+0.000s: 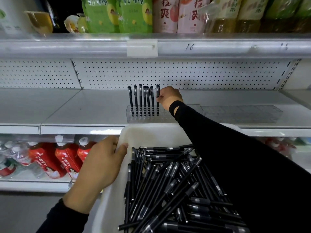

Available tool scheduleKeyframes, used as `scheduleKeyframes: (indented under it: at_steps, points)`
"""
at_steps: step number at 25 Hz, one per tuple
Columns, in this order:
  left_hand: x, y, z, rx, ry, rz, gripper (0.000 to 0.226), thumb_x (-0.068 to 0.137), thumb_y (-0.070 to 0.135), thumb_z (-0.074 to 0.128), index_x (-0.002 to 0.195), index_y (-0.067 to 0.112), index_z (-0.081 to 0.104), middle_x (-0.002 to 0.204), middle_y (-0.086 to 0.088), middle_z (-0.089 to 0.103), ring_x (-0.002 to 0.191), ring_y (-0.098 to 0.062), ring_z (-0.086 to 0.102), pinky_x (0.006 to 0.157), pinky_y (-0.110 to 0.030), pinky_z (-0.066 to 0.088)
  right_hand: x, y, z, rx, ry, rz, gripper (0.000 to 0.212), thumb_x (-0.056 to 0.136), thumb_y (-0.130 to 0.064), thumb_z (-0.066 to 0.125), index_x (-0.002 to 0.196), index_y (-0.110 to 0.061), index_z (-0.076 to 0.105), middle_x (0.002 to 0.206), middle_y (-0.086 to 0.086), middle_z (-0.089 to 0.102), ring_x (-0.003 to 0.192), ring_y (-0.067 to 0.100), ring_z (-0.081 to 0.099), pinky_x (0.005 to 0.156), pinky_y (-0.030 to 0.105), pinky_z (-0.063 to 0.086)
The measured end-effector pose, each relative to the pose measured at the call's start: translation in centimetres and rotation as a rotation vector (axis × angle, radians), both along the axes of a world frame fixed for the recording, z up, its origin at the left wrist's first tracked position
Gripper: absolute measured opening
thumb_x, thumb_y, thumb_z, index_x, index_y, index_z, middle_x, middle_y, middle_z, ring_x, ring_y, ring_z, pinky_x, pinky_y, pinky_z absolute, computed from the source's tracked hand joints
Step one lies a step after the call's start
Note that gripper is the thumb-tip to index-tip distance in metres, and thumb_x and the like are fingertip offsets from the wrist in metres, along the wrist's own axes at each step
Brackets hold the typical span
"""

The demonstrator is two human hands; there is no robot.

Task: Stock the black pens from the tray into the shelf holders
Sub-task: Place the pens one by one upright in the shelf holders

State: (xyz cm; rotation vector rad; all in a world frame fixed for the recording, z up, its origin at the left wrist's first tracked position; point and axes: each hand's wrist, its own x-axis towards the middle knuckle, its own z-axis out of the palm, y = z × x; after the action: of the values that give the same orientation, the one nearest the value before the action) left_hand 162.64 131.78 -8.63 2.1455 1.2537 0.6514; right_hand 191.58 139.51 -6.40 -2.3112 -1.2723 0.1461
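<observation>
Head view only, so just one angle to go on. Right hand (170,96) up at the shelf (84,106), fingers pinched on a pen (157,98) that's upright and already poking into the clear holder (148,117), far right of the row. Six more pens (140,100) standing to its left, a couple leaning a bit. Second holder (240,113) further right, looks empty. Left hand (102,167) clamped on the tray (151,133) rim, thumb over the edge, keeping it up against the shelf lip. Tray still piled with loose pens (168,182), so early days.

Tips for this bit, just opinion: keep the pen vertical, push straight down till it bottoms out, then let go gently so it doesn't tip into its neighbour. Work along the row hole by hole, no gaps. Keep the tray level too, since that pile could slide.
</observation>
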Motion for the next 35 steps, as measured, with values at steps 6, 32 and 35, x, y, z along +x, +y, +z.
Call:
scheduleKeyframes:
  at_steps: [6,32,35]
  points:
    - [0.1,0.0,0.0,0.012,0.002,0.005,0.02,0.097,0.036,0.054,0.088,0.021,0.064,0.078,0.003,0.069,0.073,-0.013,0.064,0.066,-0.032,0.051,0.2,-0.2,-0.3,-0.024,0.062,-0.009,0.016,0.095,-0.024,0.064,0.098,-0.009,0.071,0.105,0.008,0.072,0.097,0.027,0.067,0.08,0.028,0.051]
    - [-0.2,-0.1,-0.1,0.034,0.006,-0.005,0.021,0.098,0.036,0.052,0.093,0.02,0.066,0.08,0.002,0.071,0.075,-0.016,0.065,0.071,-0.036,0.053,-7.7,-15.4,1.9,-0.771,-0.333,0.648,0.042,0.079,-0.022,0.083,0.118,-0.021,0.068,0.105,-0.004,0.066,0.096,0.02,0.062,0.084,0.031,0.053]
    - [-0.2,0.0,-0.2,0.019,0.007,-0.003,0.023,0.097,0.037,0.052,0.098,0.019,0.066,0.082,0.002,0.071,0.076,-0.016,0.065,0.071,-0.036,0.053,-7.5,-15.7,1.2,-0.732,-0.421,0.606,0.027,0.083,-0.012,0.075,0.109,-0.017,0.07,0.104,0.002,0.067,0.091,0.023,0.063,0.072,0.03,0.05]
